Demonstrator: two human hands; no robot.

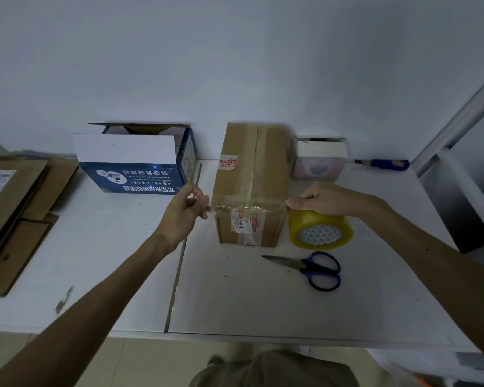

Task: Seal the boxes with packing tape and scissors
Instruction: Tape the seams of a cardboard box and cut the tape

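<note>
Here, left hand (187, 210): fingertips pressed together, pinching the free end of the tape strip (246, 209) at the brown box's (252, 174) 9 o'clock edge.
Right hand (327, 201): curled over the yellow tape roll (320, 231), at the box's 3 o'clock.
Brown box: mid-table (263, 303), flaps down, strip stretched across its near top edge.
Scissors (310, 268): blades together, lying flat at the box's 5 o'clock.

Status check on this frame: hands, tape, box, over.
Left grip pinches tape end at brown box near-left corner. Right grip holds tape roll at its right side. Scissors lie in front, nothing blocking.
</note>
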